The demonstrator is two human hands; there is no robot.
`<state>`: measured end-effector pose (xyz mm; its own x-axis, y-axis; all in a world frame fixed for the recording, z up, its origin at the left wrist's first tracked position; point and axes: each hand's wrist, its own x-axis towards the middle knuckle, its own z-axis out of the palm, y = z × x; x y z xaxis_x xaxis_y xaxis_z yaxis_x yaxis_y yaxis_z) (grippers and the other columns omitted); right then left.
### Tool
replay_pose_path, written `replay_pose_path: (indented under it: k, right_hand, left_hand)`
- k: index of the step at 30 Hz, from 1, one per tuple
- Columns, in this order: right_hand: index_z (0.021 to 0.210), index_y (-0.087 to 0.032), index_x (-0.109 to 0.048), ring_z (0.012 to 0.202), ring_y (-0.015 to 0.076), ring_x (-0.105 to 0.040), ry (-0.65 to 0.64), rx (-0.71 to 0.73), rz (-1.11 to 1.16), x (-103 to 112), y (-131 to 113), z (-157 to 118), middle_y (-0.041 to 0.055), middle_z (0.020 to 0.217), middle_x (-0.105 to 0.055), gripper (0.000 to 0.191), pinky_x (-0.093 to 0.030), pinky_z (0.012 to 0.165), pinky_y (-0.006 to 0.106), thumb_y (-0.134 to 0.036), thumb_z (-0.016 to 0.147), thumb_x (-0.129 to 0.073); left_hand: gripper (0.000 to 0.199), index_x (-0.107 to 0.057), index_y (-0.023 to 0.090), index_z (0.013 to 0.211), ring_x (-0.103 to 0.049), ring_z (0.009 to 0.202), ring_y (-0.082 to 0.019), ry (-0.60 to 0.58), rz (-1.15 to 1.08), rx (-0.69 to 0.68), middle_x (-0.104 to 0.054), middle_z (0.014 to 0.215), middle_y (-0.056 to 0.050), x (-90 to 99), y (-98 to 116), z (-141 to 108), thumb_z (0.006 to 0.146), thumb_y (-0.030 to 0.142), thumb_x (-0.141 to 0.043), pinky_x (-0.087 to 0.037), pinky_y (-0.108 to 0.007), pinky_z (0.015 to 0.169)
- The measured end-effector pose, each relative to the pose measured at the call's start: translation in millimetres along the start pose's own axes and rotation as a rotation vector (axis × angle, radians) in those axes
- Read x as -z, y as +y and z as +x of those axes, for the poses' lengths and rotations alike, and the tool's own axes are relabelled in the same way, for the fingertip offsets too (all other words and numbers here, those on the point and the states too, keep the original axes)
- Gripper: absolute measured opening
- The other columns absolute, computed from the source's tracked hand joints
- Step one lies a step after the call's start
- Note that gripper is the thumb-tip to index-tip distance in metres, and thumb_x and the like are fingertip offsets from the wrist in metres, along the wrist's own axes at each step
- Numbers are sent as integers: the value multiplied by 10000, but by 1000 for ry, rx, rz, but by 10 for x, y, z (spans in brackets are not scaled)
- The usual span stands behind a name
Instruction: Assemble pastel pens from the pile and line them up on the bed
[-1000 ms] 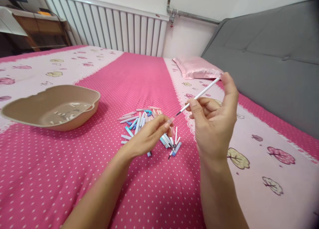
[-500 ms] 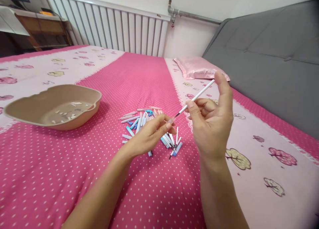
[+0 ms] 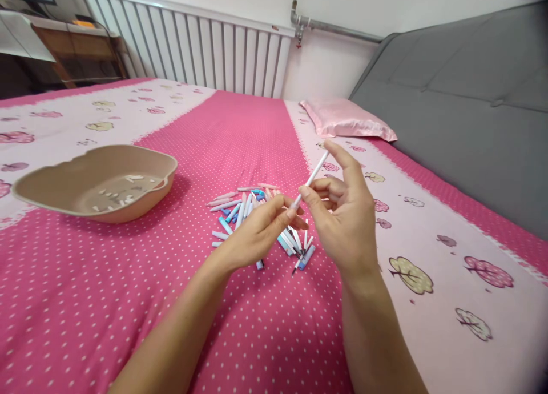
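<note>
My left hand (image 3: 259,231) is closed in a pinch around a pale pen barrel (image 3: 296,203), mostly covered by the fingers. A slim white pen refill (image 3: 317,168) slants up from the barrel's end, its dark tip out of sight there. My right hand (image 3: 349,225) grips the refill between thumb and fingers, with the index fingertip at its upper end. Below and behind my left hand lies a loose pile of pen parts (image 3: 242,208) in pink, lilac and blue. White refills with dark tips (image 3: 295,242) lie at the pile's near right side.
To the left, a beige basin (image 3: 92,180) holds several small white pieces. The bed's pink dotted sheet (image 3: 257,125) spreads under everything. A pink pillow (image 3: 346,120) rests by the grey headboard (image 3: 449,85); a white radiator (image 3: 192,45) stands along the far wall.
My right hand has moved left and closer to my left hand. The refill's dark tip, visible before, has gone into the barrel, and less of the refill shows.
</note>
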<state>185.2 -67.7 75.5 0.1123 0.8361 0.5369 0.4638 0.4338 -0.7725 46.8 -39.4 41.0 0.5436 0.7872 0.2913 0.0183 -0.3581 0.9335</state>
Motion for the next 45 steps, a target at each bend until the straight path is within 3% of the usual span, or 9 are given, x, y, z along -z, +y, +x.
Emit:
replay_pose_path:
  k: [5, 15, 20, 24, 29, 35, 37, 41, 45]
  right_hand:
    - [1270, -266, -525, 718, 141, -615, -97, 33, -17, -17, -19, 4, 13, 884, -650, 407, -519, 689, 296, -185, 888, -411]
    - [1337, -316, -482, 825, 147, -630, -178, 15, -6, -29, -50, -18, 15, 1048, -648, 478, -537, 762, 312, -161, 897, -375]
    - [1413, -329, -362, 964, 172, -620, -93, 13, 6, -19, -37, -1, 27, 1076, -659, 573, -524, 815, 337, -135, 874, -399]
    - [1333, -247, -478, 960, 211, -632, -30, -68, -191, 43, 88, 55, 67, 1042, -678, 497, -503, 841, 400, -138, 849, -447]
    - [1267, -176, -560, 1069, 325, -596, -340, -350, -707, 36, 337, 110, 151, 1103, -666, 416, -442, 891, 497, -232, 873, -443]
    - [1157, -136, -608, 1077, 335, -594, -559, -509, -880, -179, 728, 143, 197, 1142, -641, 386, -453, 835, 422, -295, 886, -384]
    - [1110, -146, -620, 1047, 314, -611, -607, -503, -895, -232, 802, 142, 185, 1114, -655, 349, -452, 814, 385, -277, 872, -401]
    - [1073, -193, -628, 1023, 278, -626, -630, -348, -816, -284, 836, 115, 138, 1081, -680, 312, -442, 811, 344, -222, 856, -406]
    - [1177, -186, -590, 1055, 283, -609, -589, -303, -766, -301, 829, 89, 134, 1146, -659, 367, -436, 843, 350, -208, 834, -460]
  left_hand:
    - [216, -502, 188, 894, -614, 895, -163, 19, -114, -5, -641, 900, -55, 6, 16, 2, 934, 380, -414, -465, -314, 805]
    - [219, -548, 181, 886, -592, 803, -146, 94, -139, -31, -617, 868, -46, 10, 73, 22, 898, 391, -487, -482, -298, 762]
    - [216, -582, 174, 933, -579, 821, -143, 172, -85, -30, -617, 890, -46, 111, 74, 4, 900, 365, -488, -465, -277, 740]
    - [200, -604, 174, 898, -531, 719, -114, 353, -5, -35, -587, 821, -20, 201, 61, 5, 881, 354, -520, -433, -243, 669]
    - [151, -626, 184, 823, -514, 684, -100, 605, 25, -109, -570, 732, 10, 303, 64, 17, 840, 327, -580, -407, -233, 656]
    - [168, -675, 189, 880, -524, 659, -101, 655, 22, -92, -593, 703, 12, 342, 93, 3, 807, 334, -628, -418, -243, 668]
    - [183, -679, 187, 884, -523, 650, -103, 668, 12, -92, -593, 694, 9, 337, 99, 0, 796, 343, -642, -422, -247, 660]
    - [195, -679, 181, 884, -522, 638, -106, 695, 14, -102, -589, 672, 9, 333, 110, -2, 794, 350, -643, -429, -253, 659]
    - [159, -670, 175, 817, -540, 654, -108, 706, 21, -117, -591, 661, 10, 341, 117, -4, 796, 330, -642, -432, -253, 673]
